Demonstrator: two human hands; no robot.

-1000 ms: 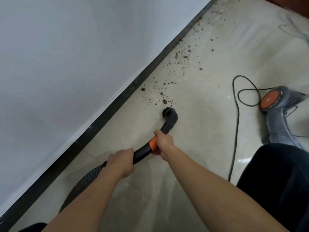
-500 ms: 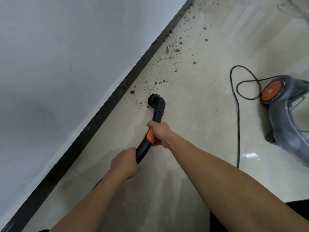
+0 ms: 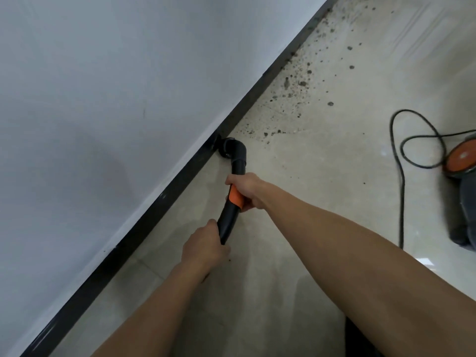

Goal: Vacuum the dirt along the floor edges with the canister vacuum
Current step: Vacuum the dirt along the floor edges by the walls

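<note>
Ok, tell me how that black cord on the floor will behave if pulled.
The cord is probably floppy: it lies in loose loops. A pull would likely straighten those loops first, then drag on the canister vacuum it leads to. It should slide easily; the floor looks glossy.

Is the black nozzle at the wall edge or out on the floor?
At the edge: the black bent plastic vacuum nozzle sits against the dark baseboard.

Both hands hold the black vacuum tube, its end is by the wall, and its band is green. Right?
Not quite. The head view shows the band is orange, not green. The left hand and right hand do both grip the black vacuum tube, and its end is right at the baseboard by the wall.
</note>
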